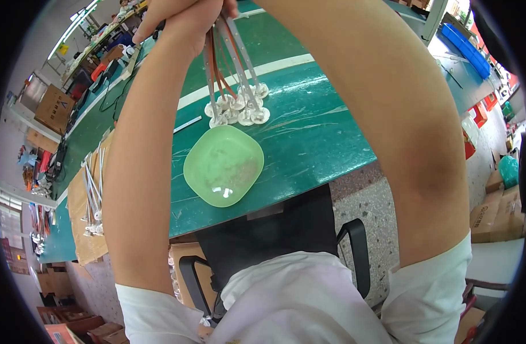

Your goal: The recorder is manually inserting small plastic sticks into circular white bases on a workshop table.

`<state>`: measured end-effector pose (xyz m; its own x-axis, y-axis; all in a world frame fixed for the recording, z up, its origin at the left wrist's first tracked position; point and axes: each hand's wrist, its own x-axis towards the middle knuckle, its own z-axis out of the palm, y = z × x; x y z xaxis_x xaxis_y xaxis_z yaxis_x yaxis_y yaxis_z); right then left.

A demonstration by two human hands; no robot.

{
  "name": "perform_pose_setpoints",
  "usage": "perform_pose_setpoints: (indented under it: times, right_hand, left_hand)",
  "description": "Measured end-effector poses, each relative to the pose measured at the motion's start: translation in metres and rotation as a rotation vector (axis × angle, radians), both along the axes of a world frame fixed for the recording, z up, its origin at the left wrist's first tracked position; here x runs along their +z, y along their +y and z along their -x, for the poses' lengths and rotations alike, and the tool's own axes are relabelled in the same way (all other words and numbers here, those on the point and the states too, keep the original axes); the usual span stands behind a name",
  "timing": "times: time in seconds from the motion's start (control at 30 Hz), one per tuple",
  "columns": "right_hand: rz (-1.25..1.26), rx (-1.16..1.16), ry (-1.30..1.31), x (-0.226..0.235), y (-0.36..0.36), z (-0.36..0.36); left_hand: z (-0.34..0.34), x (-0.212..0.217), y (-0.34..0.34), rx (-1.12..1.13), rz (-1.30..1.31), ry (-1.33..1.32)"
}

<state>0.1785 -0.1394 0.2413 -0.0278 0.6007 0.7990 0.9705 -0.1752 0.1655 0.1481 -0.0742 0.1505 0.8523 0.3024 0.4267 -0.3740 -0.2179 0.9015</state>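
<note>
Short-sleeved white cotton t-shirt (291,304), plain with no print showing, a bit creased across the chest. The sleeves end just above the elbows, so both forearms are bare. No watch, gloves, rings or bands anywhere that I can see.

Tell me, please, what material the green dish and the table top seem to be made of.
The green dish looks like translucent plastic: pale, glossy, with small bright highlights and the surface showing faintly through. The table top seems to be a dark green rubber or vinyl mat under a thin clear film, judging by its wrinkled, shiny streaks; I cannot be sure.
</note>
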Motion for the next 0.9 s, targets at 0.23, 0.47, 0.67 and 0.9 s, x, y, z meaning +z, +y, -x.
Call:
perform_pose_setpoints:
  times: [0.23,0.47,0.67,0.9]
  right_hand:
    - [-0.577,0.132,0.226,-0.027,-0.102,0.041]
    - [-0.289,0.19,0.596,-0.098,-0.171,0.105]
    - [-0.69,0.477,1.272,-0.14,-0.227,0.173]
    - [-0.886,0.846,1.74,-0.237,-0.237,0.239]
  left_hand:
    - [0.02,0.046,-0.02,0.213,0.082,-0.319]
    - [0.116,0.083,-0.128,-0.208,-0.033,-0.595]
    - [0.157,0.02,-0.19,-0.039,-0.335,-1.058]
    - [0.249,-0.172,-0.167,-0.745,-0.242,0.342]
